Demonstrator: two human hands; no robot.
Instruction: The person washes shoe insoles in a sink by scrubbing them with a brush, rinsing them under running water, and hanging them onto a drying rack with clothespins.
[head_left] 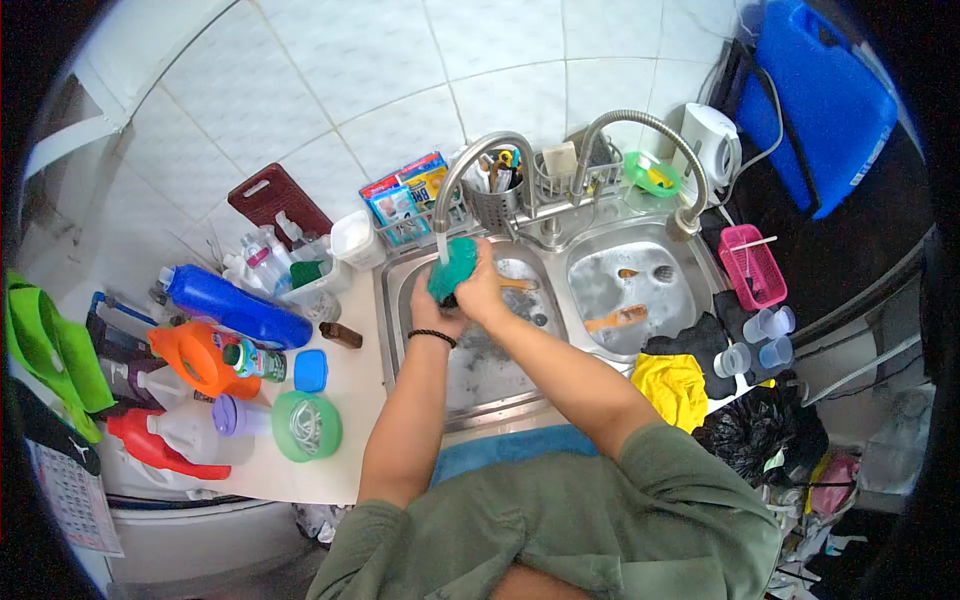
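Water runs from the left faucet [487, 143] onto a green scrubbing pad [455, 268] above the left sink basin [470, 378]. My right hand [482, 285] is closed round the pad's right side. On its left side my left hand [433, 308], with a dark bracelet at the wrist, presses against the same pad. Something dark shows between the hands below the pad, too hidden to name. A wooden-handled utensil [517, 284] lies in the left basin, partly behind my right hand. In the soapy right basin [650, 245] rests a wooden utensil [615, 319].
Bottles, including a blue one [240, 306] and an orange one [203, 358], crowd the left counter beside a green bowl [306, 426]. Right of the sink are a yellow cloth [669, 391], clear cups [775, 351] and a pink basket [751, 266]. A second faucet [640, 118] arches over the right basin.
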